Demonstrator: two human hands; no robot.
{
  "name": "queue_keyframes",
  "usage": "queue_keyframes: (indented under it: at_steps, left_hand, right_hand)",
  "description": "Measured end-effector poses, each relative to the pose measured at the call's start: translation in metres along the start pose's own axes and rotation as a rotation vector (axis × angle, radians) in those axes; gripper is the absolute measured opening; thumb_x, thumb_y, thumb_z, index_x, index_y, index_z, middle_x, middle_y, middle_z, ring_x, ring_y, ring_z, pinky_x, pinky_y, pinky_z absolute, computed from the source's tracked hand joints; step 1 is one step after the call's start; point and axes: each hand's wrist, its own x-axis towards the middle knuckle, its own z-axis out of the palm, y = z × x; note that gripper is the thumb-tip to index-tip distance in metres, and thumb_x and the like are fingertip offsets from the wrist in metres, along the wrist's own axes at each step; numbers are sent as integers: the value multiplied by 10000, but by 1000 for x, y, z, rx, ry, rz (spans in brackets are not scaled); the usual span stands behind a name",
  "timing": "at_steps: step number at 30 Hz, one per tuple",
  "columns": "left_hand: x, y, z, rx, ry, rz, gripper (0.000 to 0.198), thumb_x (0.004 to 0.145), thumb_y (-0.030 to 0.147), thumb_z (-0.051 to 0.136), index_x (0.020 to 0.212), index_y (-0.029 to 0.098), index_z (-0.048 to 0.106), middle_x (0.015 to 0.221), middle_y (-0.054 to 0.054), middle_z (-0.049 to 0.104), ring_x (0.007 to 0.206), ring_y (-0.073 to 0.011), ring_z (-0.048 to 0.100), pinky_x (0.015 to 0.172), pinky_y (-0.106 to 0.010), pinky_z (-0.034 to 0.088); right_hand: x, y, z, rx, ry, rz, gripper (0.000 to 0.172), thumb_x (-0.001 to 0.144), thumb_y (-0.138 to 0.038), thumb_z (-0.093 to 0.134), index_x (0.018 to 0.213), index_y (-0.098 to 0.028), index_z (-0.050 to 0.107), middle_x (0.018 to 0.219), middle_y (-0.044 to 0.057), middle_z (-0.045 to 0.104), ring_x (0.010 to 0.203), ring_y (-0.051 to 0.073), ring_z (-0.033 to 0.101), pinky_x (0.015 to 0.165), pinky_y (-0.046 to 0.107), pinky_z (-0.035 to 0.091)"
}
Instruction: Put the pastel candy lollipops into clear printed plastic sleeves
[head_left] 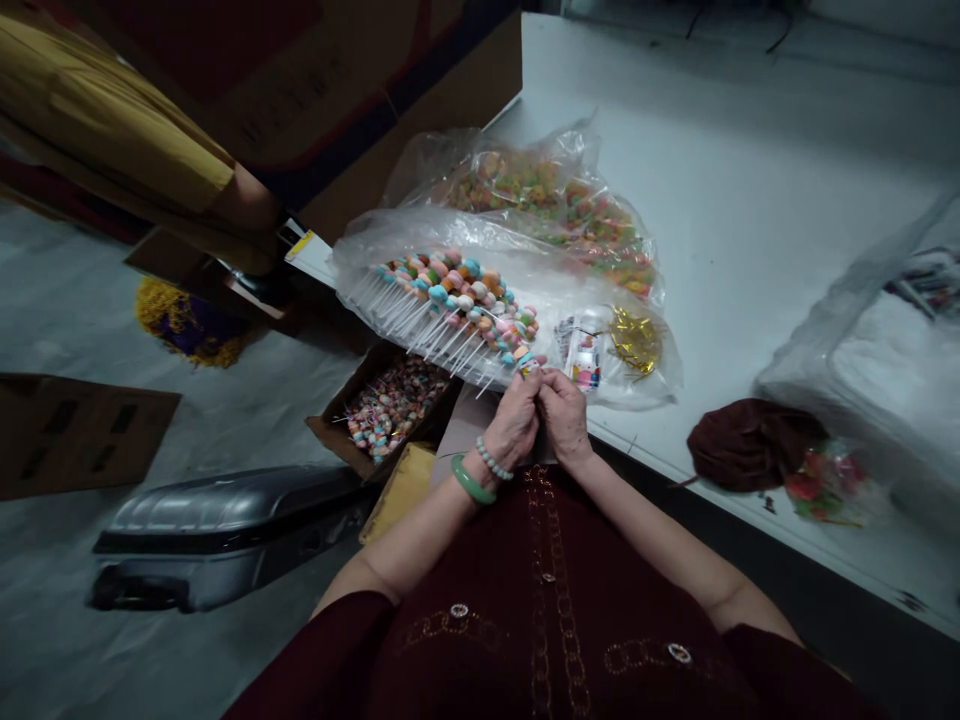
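Observation:
My left hand [514,412], with a beaded bracelet and a green bangle at the wrist, and my right hand [565,412] meet at the fingertips in front of my body. Both are closed in a pinch on a pastel candy stick [522,356], where a small printed label shows at the fingers. Just beyond lie many candy sticks [450,290] in a pile, white sticks toward me, on a clear plastic bag [555,285]. Right of my hands are a stack of printed labels [585,358] and a bunch of gold twist ties [636,340].
Bags of orange-green candies [540,185] lie behind the pile. A carton of wrapped candy sticks [330,432] stands below the table edge at left, near a grey suitcase [225,520]. A brown cloth [750,445] rests on the white table [720,200]. Another person's leg [247,205] shows at left.

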Motion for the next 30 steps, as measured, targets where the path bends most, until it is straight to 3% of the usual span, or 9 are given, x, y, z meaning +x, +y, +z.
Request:
queue_keyframes:
  at_steps: [4, 9, 12, 15, 18, 22, 25, 28, 30]
  left_hand:
    - [5, 12, -9, -14, -55, -154, 219, 803, 316, 707, 951, 159, 665, 893, -44, 678, 876, -145, 632, 827, -260, 486]
    - [15, 41, -9, 10, -52, -46, 290, 819, 421, 687, 979, 188, 622, 808, -37, 678, 863, -170, 668, 761, -278, 506]
    - [11, 41, -4, 51, -68, -19, 311, 806, 440, 697, 973, 195, 602, 735, -15, 657, 871, -187, 687, 805, -318, 520]
    - [6, 28, 1, 63, -51, 18, 368, 784, 488, 703, 983, 201, 588, 726, -6, 652, 876, -201, 694, 816, -340, 530]
    - [5, 15, 3, 35, -23, 57, 396, 773, 511, 704, 981, 199, 579, 712, -2, 642, 900, -210, 693, 830, -341, 530]
    - [11, 12, 1, 16, -32, 60, 346, 798, 462, 694, 979, 185, 595, 798, -25, 677, 931, -198, 682, 872, -342, 513]
    - [17, 23, -8, 22, -72, 1, 287, 799, 376, 710, 975, 168, 619, 866, -36, 693, 918, -179, 677, 888, -337, 506]
    - [22, 34, -20, 48, -32, -27, 252, 783, 336, 732, 928, 156, 629, 815, -30, 684, 866, -174, 678, 855, -329, 516]
    - [24, 36, -24, 53, -4, -27, 251, 795, 357, 723, 904, 154, 622, 768, -26, 669, 827, -169, 675, 826, -322, 521]
  right_hand:
    - [3, -4, -6, 84, -37, 142, 209, 669, -399, 635, 625, -219, 538, 525, -64, 414, 495, 99, 330, 471, 244, 271]
    - [1, -3, -9, 195, -214, 343, 238, 632, -394, 694, 647, -212, 541, 464, -94, 361, 396, 61, 237, 400, 228, 119]
    - [2, 0, -10, 216, -272, 418, 270, 628, -418, 707, 649, -207, 540, 427, -92, 384, 366, 58, 260, 378, 219, 103]
    - [5, 0, -6, 220, -240, 426, 278, 604, -415, 707, 622, -204, 527, 416, -89, 383, 357, 57, 264, 369, 223, 120]
    - [8, -1, 3, 223, -119, 427, 291, 565, -401, 698, 575, -214, 475, 428, -90, 359, 374, 53, 237, 385, 241, 125]
    - [10, -3, 11, 194, 5, 323, 338, 584, -431, 681, 534, -224, 419, 462, -66, 382, 435, 71, 275, 424, 262, 175]
    - [9, -6, 5, 175, -90, 321, 327, 640, -468, 648, 569, -223, 444, 478, -71, 372, 430, 72, 238, 425, 261, 147]
    - [6, -8, -3, 131, -243, 337, 248, 656, -423, 656, 625, -213, 529, 487, -77, 383, 432, 74, 248, 436, 250, 144]
    - [4, -6, -4, 86, -258, 281, 200, 660, -373, 662, 628, -205, 560, 497, -76, 389, 460, 78, 278, 459, 247, 181]
